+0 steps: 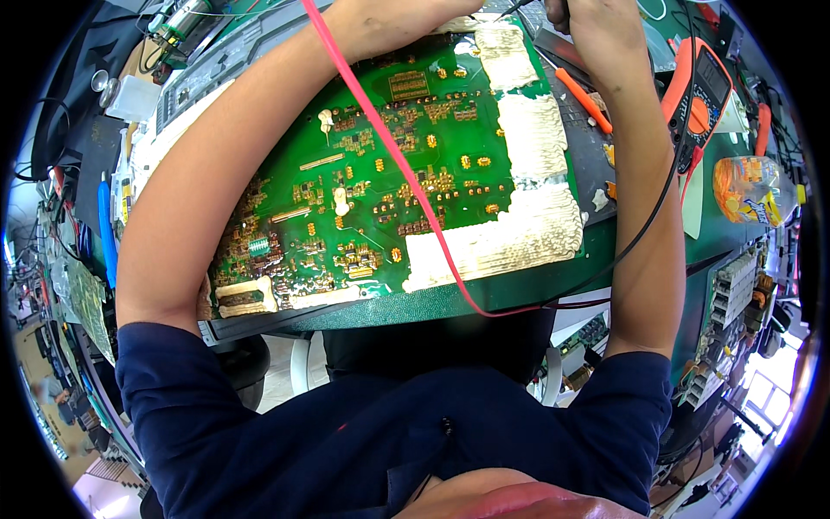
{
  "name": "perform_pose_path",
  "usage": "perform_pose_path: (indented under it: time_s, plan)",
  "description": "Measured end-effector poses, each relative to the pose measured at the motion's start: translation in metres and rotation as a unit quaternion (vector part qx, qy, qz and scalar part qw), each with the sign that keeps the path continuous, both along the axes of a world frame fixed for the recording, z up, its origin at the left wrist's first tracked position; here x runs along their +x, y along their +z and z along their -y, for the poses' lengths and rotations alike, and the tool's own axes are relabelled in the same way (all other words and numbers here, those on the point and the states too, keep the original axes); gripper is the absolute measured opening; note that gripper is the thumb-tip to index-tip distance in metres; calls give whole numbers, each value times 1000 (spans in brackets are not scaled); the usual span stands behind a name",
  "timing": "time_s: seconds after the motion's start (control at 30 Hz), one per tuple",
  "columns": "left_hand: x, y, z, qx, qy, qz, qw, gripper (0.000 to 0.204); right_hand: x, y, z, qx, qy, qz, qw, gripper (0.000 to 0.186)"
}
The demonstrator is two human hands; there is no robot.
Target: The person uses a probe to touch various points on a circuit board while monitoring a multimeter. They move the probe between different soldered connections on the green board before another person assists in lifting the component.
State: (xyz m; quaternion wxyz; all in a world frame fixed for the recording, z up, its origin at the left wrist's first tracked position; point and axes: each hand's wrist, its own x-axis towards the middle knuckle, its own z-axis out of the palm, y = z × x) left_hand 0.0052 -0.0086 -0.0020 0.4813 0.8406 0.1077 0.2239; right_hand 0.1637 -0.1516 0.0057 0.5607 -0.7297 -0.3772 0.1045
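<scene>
A large green circuit board [363, 190] lies in front of me, with thick cream-coloured filler along its right and front edges. My left hand [406, 19] reaches over the board's far edge; its fingers are mostly cut off by the top of the picture. Beyond the far right corner, my right hand [603, 35] is closed around a black test probe [517, 6], whose thin tip points left toward the board's far edge. A red test lead [393, 147] slants across my left forearm and the board. The black lead [650, 218] passes over my right forearm.
An orange multimeter [699, 99] stands right of my right forearm. An orange-handled tool [584, 99] lies between board and forearm. Farther right is a clear bag with orange contents [748, 192]. A blue tool [107, 229] and a white container [134, 98] are at left.
</scene>
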Motion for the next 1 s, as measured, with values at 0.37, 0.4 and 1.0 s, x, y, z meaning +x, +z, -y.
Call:
perform_pose_path:
  time_s: [0.37, 0.4, 1.0]
  plan:
    - [9, -4, -2, 36, 5, 9, 999, 21, -15, 7, 5, 5, 3, 49, 999, 36]
    - [11, -4, -2, 48, 11, 8, 999, 21, -17, 9, 4, -8, -10, 47, 999, 36]
    - [11, 2, 3, -19, -17, -58, 998, 18, -3, -21, -7, 18, 43, 82, 996, 43]
